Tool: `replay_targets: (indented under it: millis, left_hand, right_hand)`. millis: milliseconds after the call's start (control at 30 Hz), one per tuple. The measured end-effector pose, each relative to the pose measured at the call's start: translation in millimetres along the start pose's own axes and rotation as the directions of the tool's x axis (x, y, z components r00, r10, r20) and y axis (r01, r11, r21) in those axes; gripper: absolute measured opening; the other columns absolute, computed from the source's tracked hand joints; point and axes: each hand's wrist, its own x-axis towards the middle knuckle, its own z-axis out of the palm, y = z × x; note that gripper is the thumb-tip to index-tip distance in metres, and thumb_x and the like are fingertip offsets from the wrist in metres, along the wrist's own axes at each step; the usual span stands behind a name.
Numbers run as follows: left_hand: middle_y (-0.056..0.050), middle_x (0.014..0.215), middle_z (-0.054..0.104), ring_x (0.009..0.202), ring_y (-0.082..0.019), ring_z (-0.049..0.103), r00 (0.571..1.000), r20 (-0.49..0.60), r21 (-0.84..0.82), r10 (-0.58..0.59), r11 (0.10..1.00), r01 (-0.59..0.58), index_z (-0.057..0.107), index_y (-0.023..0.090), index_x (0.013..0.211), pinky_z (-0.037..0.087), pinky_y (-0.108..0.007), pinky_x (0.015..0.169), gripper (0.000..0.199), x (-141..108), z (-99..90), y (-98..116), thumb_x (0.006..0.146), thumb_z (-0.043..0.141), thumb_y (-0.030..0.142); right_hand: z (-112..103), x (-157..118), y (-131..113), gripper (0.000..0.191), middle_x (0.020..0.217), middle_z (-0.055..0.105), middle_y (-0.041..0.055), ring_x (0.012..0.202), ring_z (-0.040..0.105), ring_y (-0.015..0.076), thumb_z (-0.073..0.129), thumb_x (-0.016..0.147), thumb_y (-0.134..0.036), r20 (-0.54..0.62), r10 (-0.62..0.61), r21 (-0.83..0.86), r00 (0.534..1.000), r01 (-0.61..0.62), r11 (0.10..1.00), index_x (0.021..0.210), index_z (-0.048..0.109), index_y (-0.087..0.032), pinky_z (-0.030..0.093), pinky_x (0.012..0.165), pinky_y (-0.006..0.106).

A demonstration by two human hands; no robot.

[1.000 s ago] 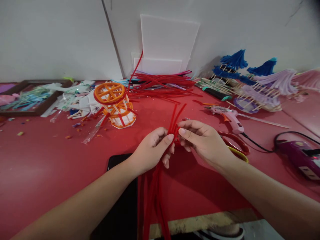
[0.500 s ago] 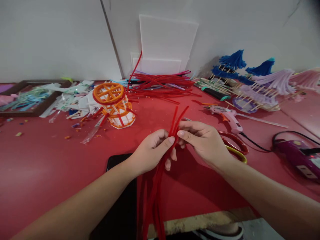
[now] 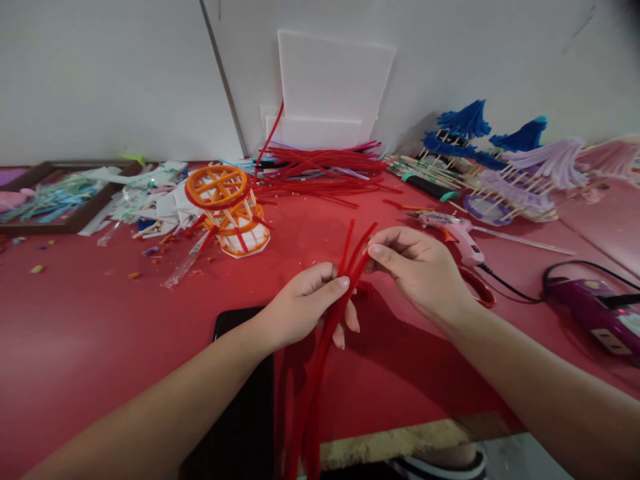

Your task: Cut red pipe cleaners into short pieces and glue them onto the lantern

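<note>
1. Our left hand (image 3: 317,303) is closed around a bundle of red fuzzy stems (image 3: 327,340), the thumb laid across the front and the fingers curled behind; two fingertips show below the bundle.
2. Our right hand (image 3: 417,270) is half curled, thumb and forefinger close together against the upper part of the rightmost stems. We cannot tell whether they pinch one or only touch it.
3. The red fuzzy stems sit between our hands, above the red table (image 3: 400,373). Their tips fan apart above our left thumb, and their long ends hang down toward the near table edge.
4. Beside our left forearm lies a flat black slab (image 3: 253,407), partly covered by the arm. A red scissor handle (image 3: 484,287) shows just beyond our right wrist.
5. Compared with half a second ago, our right hand has moved up and away from our left, so the gap between them is wider.
6. Our left hand has barely shifted, while the stem tips sit slightly lower.
7. The yellow loop seen earlier by our right wrist is now hidden.
8. The orange cage-like frame (image 3: 233,227) stands where it did.
</note>
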Motion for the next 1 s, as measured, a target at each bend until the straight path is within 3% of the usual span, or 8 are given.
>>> replay_targets:
  millis: [100, 233, 400, 500, 733, 900, 1000]
  left_hand:
    - [0.001, 0.061, 0.068, 0.04, -0.008, 0.06, 1.0, 0.009, -0.018, -0.015, 1.0, 0.015, 0.047, 0.017, 0.081, 0.042, -0.018, 0.044, 0.024, 0.0, 0.3, -0.4, 0.094, 0.053, 0.036]
    - [0.001, 0.059, 0.067, 0.04, -0.009, 0.06, 0.999, 0.003, -0.023, -0.035, 0.999, 0.036, 0.047, 0.018, 0.08, 0.042, -0.018, 0.044, 0.024, 0.2, 0.7, -0.4, 0.092, 0.054, 0.037]
    - [0.001, 0.054, 0.065, 0.04, -0.01, 0.059, 0.998, 0.032, -0.038, -0.055, 0.998, 0.057, 0.046, 0.018, 0.081, 0.043, -0.017, 0.044, 0.021, -0.1, 0.0, -1.8, 0.094, 0.052, 0.035]
    - [0.001, 0.054, 0.065, 0.041, -0.01, 0.061, 0.996, 0.031, -0.039, -0.086, 0.995, 0.087, 0.05, 0.017, 0.086, 0.042, -0.016, 0.043, 0.018, 0.4, -0.3, -2.7, 0.096, 0.048, 0.032]
    - [-0.003, 0.068, 0.071, 0.043, -0.009, 0.062, 1.0, -0.021, -0.036, 0.015, 0.999, -0.015, 0.058, 0.013, 0.087, 0.049, -0.019, 0.048, 0.032, 2.5, -0.6, -4.9, 0.1, 0.04, 0.036]
    - [-0.004, 0.065, 0.071, 0.043, -0.011, 0.064, 1.0, -0.003, -0.108, -0.025, 0.994, 0.025, 0.06, 0.012, 0.099, 0.05, -0.021, 0.048, 0.029, 4.7, -1.6, -7.1, 0.099, 0.042, 0.035]
    - [-0.004, 0.063, 0.07, 0.043, -0.011, 0.063, 0.998, 0.021, -0.124, -0.058, 0.99, 0.06, 0.06, 0.012, 0.097, 0.05, -0.02, 0.048, 0.028, 4.7, -1.8, -7.0, 0.099, 0.04, 0.032]
  right_hand:
    - [-5.8, 6.4, 0.1, 0.02, 0.075, 0.067, -0.0036, 0.067, 0.063, 0.0095, 0.08, 0.073, -0.033, -0.061, -0.028, 0.062, 0.998, 0.032, 0.998, 0.085, 0.067, -0.023, 0.056, 0.069, 0.026]
    - [-6.9, 10.6, 0.4, 0.041, 0.075, 0.068, -0.0052, 0.071, 0.065, 0.0108, 0.082, 0.069, -0.03, -0.065, -0.025, 0.122, 0.998, 0.033, 0.992, 0.108, 0.068, -0.027, 0.059, 0.073, 0.029]
    - [-7.0, 11.7, 5.5, 0.023, 0.082, 0.074, -0.0006, 0.072, 0.068, 0.0128, 0.084, 0.067, -0.034, -0.094, -0.019, 0.095, 0.995, 0.028, 0.995, 0.087, 0.075, -0.025, 0.061, 0.074, 0.031]
    - [-8.4, 11.4, 7.3, 0.021, 0.081, 0.075, 0.0003, 0.07, 0.069, 0.0132, 0.084, 0.067, -0.035, -0.119, -0.027, 0.053, 0.993, 0.034, 0.998, 0.085, 0.077, -0.025, 0.062, 0.072, 0.031]
    - [0.4, 1.6, 1.1, 0.017, 0.069, 0.073, 0.0003, 0.059, 0.068, 0.0119, 0.082, 0.07, -0.034, 0.074, -0.013, -0.038, 0.997, 0.016, 0.999, 0.079, 0.076, -0.021, 0.06, 0.062, 0.027]
    - [6.6, -4.8, -1.6, 0.016, 0.065, 0.072, -0.0002, 0.054, 0.066, 0.0113, 0.079, 0.072, -0.031, 0.113, -0.004, -0.124, 0.994, 0.018, 0.992, 0.082, 0.075, -0.019, 0.057, 0.055, 0.025]
    - [7.9, -6.6, -1.0, 0.014, 0.062, 0.071, -0.0013, 0.054, 0.064, 0.0102, 0.077, 0.074, -0.03, 0.111, -0.034, -0.175, 0.993, 0.054, 0.983, 0.084, 0.075, -0.019, 0.054, 0.054, 0.022]
